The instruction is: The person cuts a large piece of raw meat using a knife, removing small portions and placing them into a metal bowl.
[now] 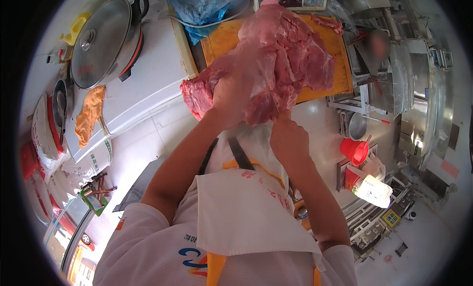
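Your right hand (289, 138) closes around a thin metal-bladed knife (275, 104), at the large, pink-red piece of raw meat (290, 49). Your left hand (231, 96): blurred, against the meat; grip cannot be told. Meat: on, and overhanging, a yellow-brown wooden board (221, 38). Beyond: crumpled blue plastic bag (204, 7). Left: round, glass-lidded pan (106, 47), white bench (157, 54).

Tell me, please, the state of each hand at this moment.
Left hand: on the meat; blurred, so open or closed cannot be told.
Right hand: closed, holding a knife.
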`<state>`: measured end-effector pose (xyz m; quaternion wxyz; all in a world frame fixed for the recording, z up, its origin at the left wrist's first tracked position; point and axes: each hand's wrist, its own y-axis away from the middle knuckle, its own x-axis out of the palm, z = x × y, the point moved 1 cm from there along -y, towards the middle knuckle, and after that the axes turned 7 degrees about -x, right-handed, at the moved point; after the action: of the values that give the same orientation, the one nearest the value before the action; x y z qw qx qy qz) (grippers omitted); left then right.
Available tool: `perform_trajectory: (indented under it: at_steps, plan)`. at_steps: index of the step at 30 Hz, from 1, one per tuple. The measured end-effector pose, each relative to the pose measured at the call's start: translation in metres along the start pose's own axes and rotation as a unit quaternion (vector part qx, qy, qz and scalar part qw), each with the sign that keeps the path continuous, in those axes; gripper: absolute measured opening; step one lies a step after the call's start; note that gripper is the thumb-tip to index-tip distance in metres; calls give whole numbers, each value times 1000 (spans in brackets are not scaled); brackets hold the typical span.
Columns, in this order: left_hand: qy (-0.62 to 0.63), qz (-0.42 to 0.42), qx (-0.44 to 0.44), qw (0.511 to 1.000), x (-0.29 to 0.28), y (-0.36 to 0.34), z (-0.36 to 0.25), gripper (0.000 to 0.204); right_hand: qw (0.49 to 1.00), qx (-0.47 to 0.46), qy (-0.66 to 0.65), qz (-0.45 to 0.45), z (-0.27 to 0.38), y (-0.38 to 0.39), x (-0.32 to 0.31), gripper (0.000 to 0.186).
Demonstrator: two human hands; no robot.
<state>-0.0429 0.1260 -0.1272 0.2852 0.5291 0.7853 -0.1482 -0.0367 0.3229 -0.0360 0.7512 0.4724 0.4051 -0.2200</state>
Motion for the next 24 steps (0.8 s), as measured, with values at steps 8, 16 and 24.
perform_trajectory:
  at_steps: [8, 16, 24]
  plan:
    - [-7, -56, 83, 995, 7, -1, 31, 46, 992, 86, 25, 85, 4, 36, -6, 15]
    - [-18, -60, 103, 993, 15, 2, 38, 49, 1000, 9, 18, 17, -7, 7, 4, 27]
    - [-16, -45, 88, 995, 7, 7, 32, 55, 997, 58, -3, 58, 15, 28, -17, 22]
